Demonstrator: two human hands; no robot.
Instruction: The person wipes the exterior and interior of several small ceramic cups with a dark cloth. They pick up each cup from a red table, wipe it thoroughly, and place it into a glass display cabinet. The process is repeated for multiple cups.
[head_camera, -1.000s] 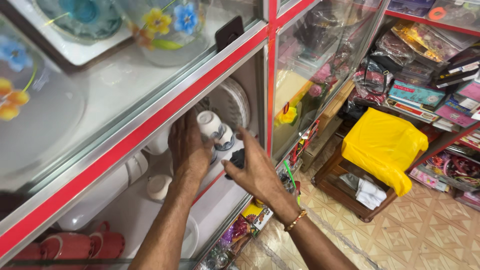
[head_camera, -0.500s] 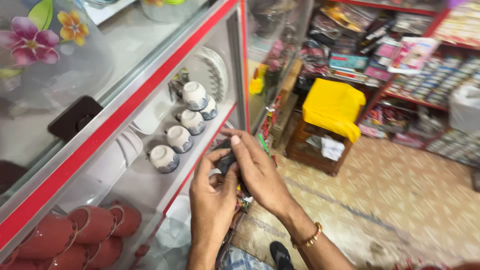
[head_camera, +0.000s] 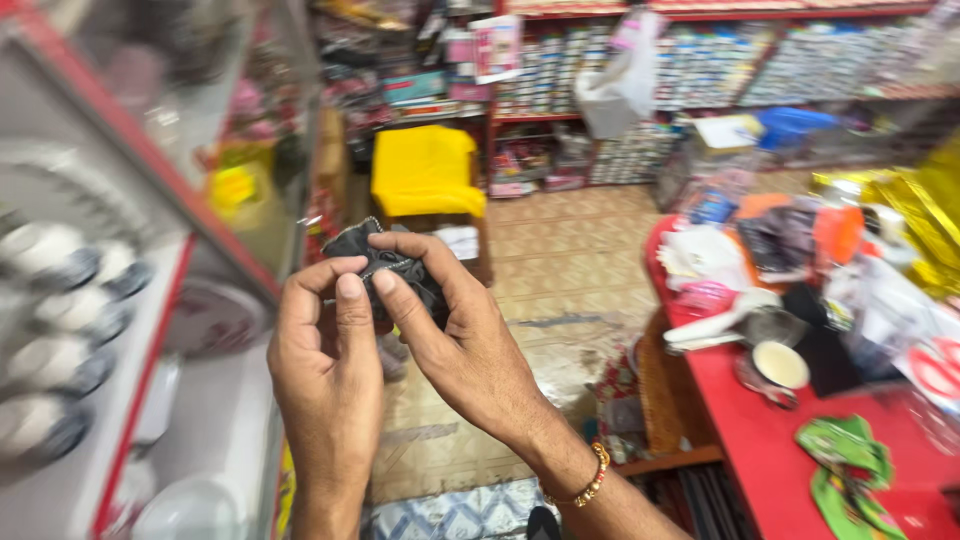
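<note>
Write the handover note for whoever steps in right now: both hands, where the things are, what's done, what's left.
Left hand: raised in front of the chest, thumb and fingers pinching the near edge of the crumpled black plastic bag.
Right hand: fingers curled over the top of the same bag, gold bead bracelet on the wrist.
Things: the bag is held in the air between the red-framed glass display case, with white cups inside, and the red counter.
Done: bag is in both hands.
Left: bag is still bunched, not opened out.
</note>
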